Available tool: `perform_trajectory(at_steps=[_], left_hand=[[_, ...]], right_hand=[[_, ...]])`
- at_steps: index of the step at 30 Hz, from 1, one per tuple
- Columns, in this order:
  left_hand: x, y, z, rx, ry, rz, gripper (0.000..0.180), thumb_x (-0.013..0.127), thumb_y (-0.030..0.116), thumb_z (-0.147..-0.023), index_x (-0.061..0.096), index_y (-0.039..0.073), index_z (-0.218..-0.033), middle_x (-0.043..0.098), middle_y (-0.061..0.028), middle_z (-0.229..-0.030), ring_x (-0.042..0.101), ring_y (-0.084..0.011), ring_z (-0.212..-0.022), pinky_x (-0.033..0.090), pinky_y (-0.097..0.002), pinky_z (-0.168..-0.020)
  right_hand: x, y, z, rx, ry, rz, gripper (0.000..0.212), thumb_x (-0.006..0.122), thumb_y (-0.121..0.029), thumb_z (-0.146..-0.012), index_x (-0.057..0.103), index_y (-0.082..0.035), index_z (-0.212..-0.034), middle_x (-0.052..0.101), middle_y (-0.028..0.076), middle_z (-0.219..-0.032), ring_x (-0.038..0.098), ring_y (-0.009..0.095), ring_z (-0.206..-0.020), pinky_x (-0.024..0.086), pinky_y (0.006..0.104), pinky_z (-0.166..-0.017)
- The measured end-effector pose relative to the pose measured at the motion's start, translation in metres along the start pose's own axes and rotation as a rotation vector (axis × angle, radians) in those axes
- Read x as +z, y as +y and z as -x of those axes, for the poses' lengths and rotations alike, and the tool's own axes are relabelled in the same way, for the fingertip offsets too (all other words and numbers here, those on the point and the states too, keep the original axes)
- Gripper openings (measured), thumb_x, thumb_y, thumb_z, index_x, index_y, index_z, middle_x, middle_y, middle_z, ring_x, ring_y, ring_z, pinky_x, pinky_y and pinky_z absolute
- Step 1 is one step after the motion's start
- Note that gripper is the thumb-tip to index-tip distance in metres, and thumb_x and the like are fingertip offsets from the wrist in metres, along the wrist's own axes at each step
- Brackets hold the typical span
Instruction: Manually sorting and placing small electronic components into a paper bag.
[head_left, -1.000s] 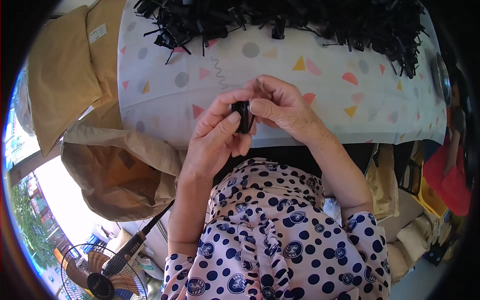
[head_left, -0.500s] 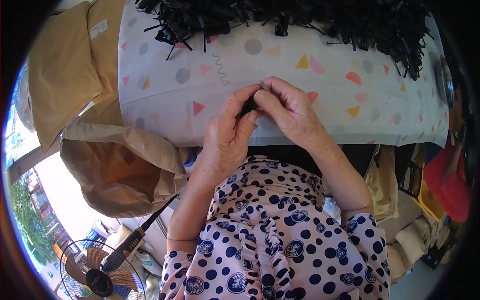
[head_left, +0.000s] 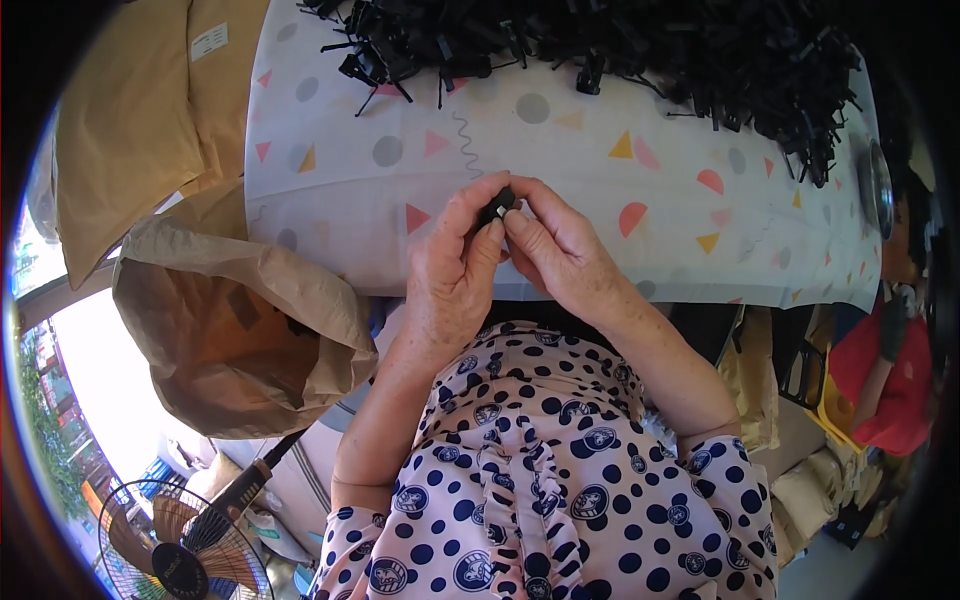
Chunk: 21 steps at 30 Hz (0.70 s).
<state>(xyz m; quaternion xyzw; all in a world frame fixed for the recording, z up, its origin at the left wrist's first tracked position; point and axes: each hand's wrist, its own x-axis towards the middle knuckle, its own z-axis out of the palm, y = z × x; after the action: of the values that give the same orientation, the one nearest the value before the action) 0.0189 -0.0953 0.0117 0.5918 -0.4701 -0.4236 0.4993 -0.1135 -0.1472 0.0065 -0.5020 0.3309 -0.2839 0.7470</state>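
Between my two hands, over the table's near part, is a small black plastic piece with a light spot on its side. My left hand is closed around its left side, thumb and forefinger on it. From the right, my right hand pinches at the same piece with thumb and forefinger. The fingers cover much of it, so its exact kind is hard to make out. A large heap of black plastic pieces with thin stems lies along the table's far side.
A patterned white cloth covers the table. At its left stands an open brown paper sack, with more brown sacks behind. A fan is at lower left. A person in red is at the right, near a yellow crate.
My right hand has shifted slightly left and down, its fingers now lower on the black piece, of which more shows. The whole view has tilted a little.
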Motion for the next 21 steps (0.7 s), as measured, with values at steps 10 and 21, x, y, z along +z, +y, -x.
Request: perform_trajectory(at_steps=[10,21], left_hand=[[-0.003,-0.004,-0.005,0.171,0.138,-0.352,0.033,0.053,-0.006,-0.085,0.058,0.003,-0.116,0.064,-0.0156,-0.097,0.063,-0.03,-0.083,0.051,-0.0326,-0.073],[-0.009,0.003,-0.003,-0.483,-0.112,0.747,0.026,0.046,0.021,-0.098,0.048,0.009,-0.121,0.06,-0.0107,-0.095,0.064,-0.0241,-0.087,0.05,-0.0281,-0.073]], right_hand=[[-0.006,0.003,-0.019,-0.117,-0.021,0.36,0.029,0.051,-0.019,-0.097,0.049,-0.006,-0.123,0.047,-0.004,-0.068,0.044,0.005,-0.059,0.038,0.0207,-0.054],[-0.098,-0.034,-0.064,-0.36,0.399,1.413,0.038,0.065,-0.022,-0.084,0.051,-0.01,-0.118,0.062,0.011,-0.077,0.062,0.028,-0.067,0.05,0.0344,-0.057]])
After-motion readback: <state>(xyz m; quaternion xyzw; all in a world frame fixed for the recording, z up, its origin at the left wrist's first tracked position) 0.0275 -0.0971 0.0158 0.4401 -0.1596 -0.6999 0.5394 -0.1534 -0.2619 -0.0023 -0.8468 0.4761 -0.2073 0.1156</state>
